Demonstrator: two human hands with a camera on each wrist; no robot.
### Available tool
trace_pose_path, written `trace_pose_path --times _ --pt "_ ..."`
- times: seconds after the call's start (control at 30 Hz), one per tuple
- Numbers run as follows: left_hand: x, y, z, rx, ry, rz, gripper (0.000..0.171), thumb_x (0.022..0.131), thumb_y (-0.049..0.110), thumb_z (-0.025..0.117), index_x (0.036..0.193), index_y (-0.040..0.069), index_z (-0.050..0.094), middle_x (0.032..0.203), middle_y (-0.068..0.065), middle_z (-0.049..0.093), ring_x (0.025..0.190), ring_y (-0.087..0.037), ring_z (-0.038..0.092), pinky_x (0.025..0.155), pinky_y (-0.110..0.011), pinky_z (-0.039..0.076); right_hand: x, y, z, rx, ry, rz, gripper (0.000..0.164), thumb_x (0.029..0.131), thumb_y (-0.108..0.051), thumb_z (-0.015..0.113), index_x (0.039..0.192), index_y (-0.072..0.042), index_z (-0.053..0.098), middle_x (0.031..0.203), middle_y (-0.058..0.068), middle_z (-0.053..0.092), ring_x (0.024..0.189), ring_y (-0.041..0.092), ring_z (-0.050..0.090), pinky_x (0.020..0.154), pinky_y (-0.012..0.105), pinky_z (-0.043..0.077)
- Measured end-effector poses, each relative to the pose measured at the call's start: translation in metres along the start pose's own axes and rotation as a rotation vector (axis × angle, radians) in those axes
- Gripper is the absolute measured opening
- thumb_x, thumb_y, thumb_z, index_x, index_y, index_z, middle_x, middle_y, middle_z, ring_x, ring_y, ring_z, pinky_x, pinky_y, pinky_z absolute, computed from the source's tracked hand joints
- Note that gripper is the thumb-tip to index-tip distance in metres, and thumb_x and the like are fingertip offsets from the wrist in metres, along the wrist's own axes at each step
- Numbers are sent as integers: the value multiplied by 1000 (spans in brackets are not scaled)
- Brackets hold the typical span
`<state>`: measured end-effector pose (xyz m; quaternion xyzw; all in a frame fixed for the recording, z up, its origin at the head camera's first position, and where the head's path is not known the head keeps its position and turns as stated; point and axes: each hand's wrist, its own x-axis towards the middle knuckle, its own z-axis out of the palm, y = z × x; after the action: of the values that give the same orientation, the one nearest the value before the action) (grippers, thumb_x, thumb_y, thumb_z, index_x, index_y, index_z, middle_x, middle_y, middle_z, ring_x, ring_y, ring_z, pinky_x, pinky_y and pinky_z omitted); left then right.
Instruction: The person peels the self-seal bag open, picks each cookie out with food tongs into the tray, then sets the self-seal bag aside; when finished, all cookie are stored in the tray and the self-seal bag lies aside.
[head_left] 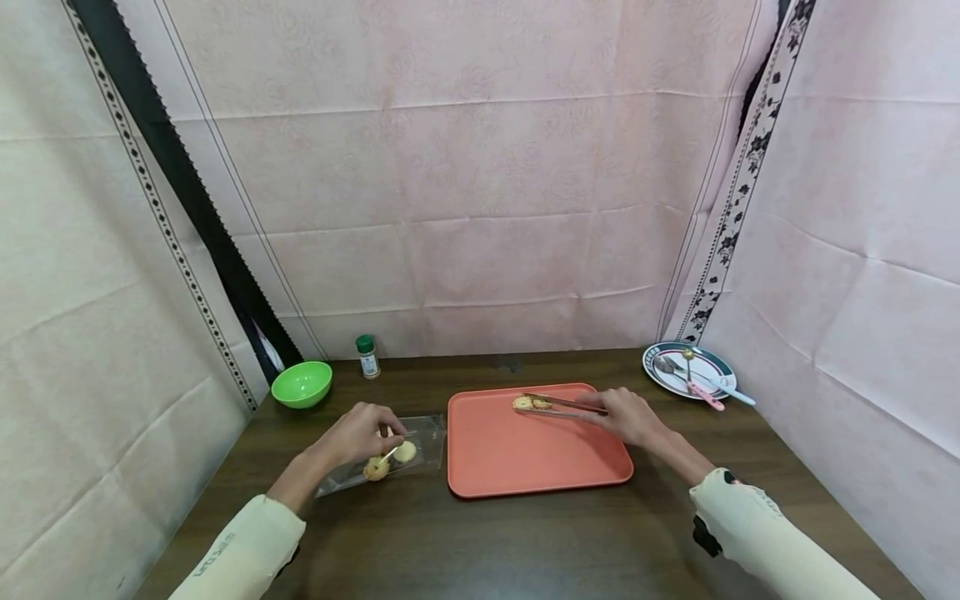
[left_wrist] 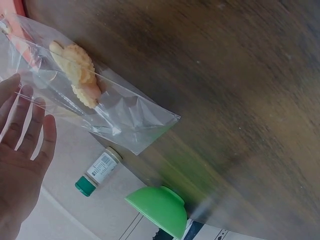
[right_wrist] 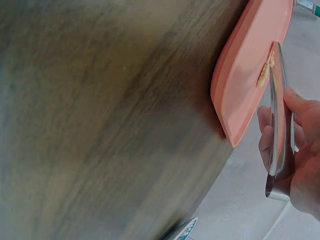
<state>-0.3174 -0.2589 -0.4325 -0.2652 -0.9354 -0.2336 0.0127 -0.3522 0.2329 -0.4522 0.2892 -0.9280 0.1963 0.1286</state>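
Observation:
My left hand (head_left: 367,433) pinches the upper edge of a clear plastic bag (head_left: 431,440), which lies left of the pink tray. Inside the bag are round, pale golden cookies (left_wrist: 82,70), seen through the film in the left wrist view. My right hand (head_left: 628,414) grips metal tongs (right_wrist: 278,190), thumb along one arm and fingers on the other. The tongs' tips reach to the tray's upper part, one on either side of golden cookies (head_left: 522,402). In the right wrist view a cookie (right_wrist: 263,75) shows at the tips, low over the tray.
The pink rectangular tray (head_left: 525,467) sits mid-table. At the back left stand a green bowl (head_left: 302,385) and a small green-capped shaker bottle (head_left: 367,358). A patterned plate (head_left: 656,377) with a spoon and other utensils lies at the back right. Cloth hangs around the table.

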Motion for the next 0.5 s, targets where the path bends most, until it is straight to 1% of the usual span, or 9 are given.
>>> trace_pose_path --times 0.07,0.2,0.3,0.43,0.5 --pt "0 0 0 -2 -2 -4 7 94 14 78 99 10 82 92 4 73 76 -10 64 61 -23 53 0 0 -1 7 -5 -2 27 96 -24 77 119 -11 79 108 8 78 88 20 73 67 42 56" --pt "-1 1 -1 -4 -2 -18 7 93 13 78 99 9 81 92 4 73 74 -8 63 61 -24 53 0 -1 -3 14 -10 -1 30 96 -27 76 121 -11 78 108 9 78 89 24 74 65 41 55" --pt "-1 2 -1 -1 1 -22 8 93 13 78 100 9 81 93 3 74 71 -7 61 60 -24 52 0 -2 -4 6 -10 2 32 96 -29 76 122 -11 78 108 10 78 89 26 74 64 40 55" --pt "-1 2 -1 -4 0 -21 10 94 13 78 101 7 81 92 2 74 66 -6 59 57 -25 51 -1 -5 -6 2 -10 11 34 96 -29 76 124 -11 77 111 10 78 93 26 75 67 42 57" --pt "-1 3 -2 -8 -1 -18 10 94 13 78 101 6 81 90 2 73 65 -5 60 57 -24 51 -1 -8 -8 3 -11 11 35 97 -29 76 126 -9 76 111 11 77 92 26 75 68 42 57"
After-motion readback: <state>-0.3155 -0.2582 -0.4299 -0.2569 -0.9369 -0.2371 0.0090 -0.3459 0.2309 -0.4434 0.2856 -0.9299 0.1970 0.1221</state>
